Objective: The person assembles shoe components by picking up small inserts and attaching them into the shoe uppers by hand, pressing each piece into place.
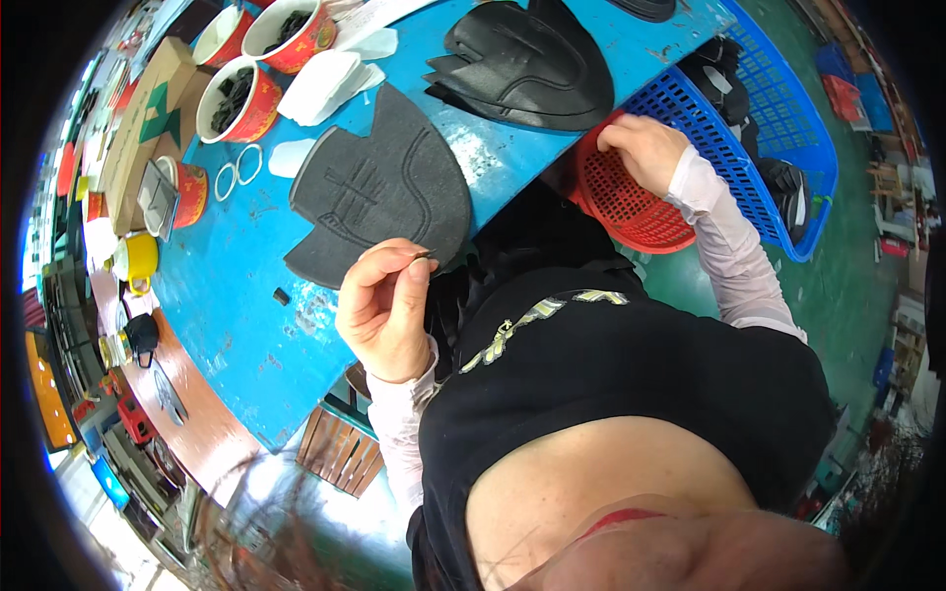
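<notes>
The left hand (pixel 386 313) is pinching a small dark piece (pixel 424 255)—probably light, best edge-held—the right hand (pixel 650 155) curling, grip unclear, by a red plastic basket (pixel 621 202).

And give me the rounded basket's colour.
The rounded basket is red, best seen in the head view.

The dark scrap (pixel 424 255) in the left hand (pixel 387 315) is too small to identify; near the right edge of the tabletop (pixel 227 330), the picture cuts off a black piece (pixel 646 8).
</notes>
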### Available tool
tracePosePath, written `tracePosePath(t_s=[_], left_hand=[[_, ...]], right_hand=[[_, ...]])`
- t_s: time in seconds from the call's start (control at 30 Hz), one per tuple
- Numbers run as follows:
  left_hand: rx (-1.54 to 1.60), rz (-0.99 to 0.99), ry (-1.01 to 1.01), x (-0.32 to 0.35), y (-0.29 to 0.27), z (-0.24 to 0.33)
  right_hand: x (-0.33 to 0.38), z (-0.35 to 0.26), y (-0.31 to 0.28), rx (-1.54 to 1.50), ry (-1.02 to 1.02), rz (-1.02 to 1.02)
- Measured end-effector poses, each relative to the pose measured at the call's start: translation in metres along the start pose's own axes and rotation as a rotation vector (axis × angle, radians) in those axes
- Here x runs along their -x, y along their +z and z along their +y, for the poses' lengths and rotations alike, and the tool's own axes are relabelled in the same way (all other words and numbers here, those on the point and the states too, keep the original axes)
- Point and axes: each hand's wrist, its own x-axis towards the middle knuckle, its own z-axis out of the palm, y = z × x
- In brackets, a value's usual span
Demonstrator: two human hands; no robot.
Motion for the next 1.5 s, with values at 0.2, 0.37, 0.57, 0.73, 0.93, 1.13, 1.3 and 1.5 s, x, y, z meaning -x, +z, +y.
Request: tracePosePath(t_s=[0.2, 0.37, 0.57, 0.73, 0.93, 1.13, 1.3, 1.5], left_hand=[[0.070, 0.048, -0.073, 0.003, 0.001, -0.003], [0.044, 0.071, -0.096, 0.000, 0.007, -0.004], [-0.137, 0.086, 0.038, 0.005, 0.000, -0.005], [-0.306, 0.221, -0.020, 0.010, -0.001, -0.002], [-1.211, 0.025, 0.419, -0.010, -0.023, 0.007], [-1.238, -0.026, 0.398, -0.015, -0.029, 0.000], [-1.272, -0.049, 0.286, -0.027, -0.021, 0.010], [-1.543, -0.197, 0.256, -0.050, -0.012, 0.006]], right_hand=[[-0.017, -0.027, -0.025, -0.140, 0.147, -0.190], [-0.049, -0.105, -0.027, -0.795, -0.237, 0.244], [-0.069, -0.158, -0.006, -1.173, -0.329, 0.048], [-0.078, -0.155, 0.004, -1.661, -0.107, -0.318], [-0.136, -0.144, -0.003, -0.689, -0.368, 0.090], [-0.156, -0.146, 0.002, -0.495, -0.519, 0.080], [-0.161, -0.148, -0.002, -0.445, -0.503, 0.019], [-0.167, -0.151, -0.003, -0.332, -0.519, 0.008]])
